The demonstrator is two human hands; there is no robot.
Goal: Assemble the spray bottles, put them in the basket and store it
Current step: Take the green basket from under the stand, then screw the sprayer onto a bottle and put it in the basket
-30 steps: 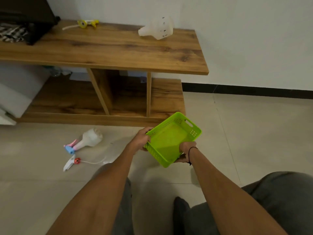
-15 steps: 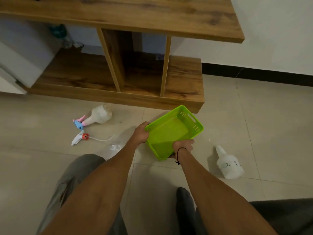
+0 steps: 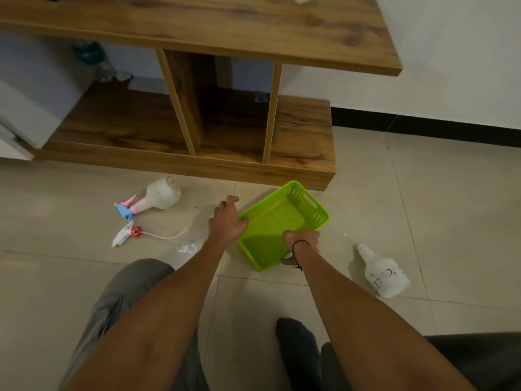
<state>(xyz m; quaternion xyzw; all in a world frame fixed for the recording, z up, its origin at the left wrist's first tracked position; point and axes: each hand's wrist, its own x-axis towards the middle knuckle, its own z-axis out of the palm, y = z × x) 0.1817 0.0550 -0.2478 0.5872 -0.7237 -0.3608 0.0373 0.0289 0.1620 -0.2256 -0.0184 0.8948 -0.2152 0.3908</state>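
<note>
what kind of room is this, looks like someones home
Probably a home living room: a low wooden media-style unit against a white wall, pale floor tiles with a dark skirting strip.

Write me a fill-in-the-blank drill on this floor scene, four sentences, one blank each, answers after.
1. The basket on the floor is coloured ____.
2. The right hand grips the basket's near ____.
3. The capless white bottle lies on the tiles to the ____ of the basket.
4. The loose spray head with the red collar trails a thin white ____.

Missing words: green; rim; right; tube
</note>
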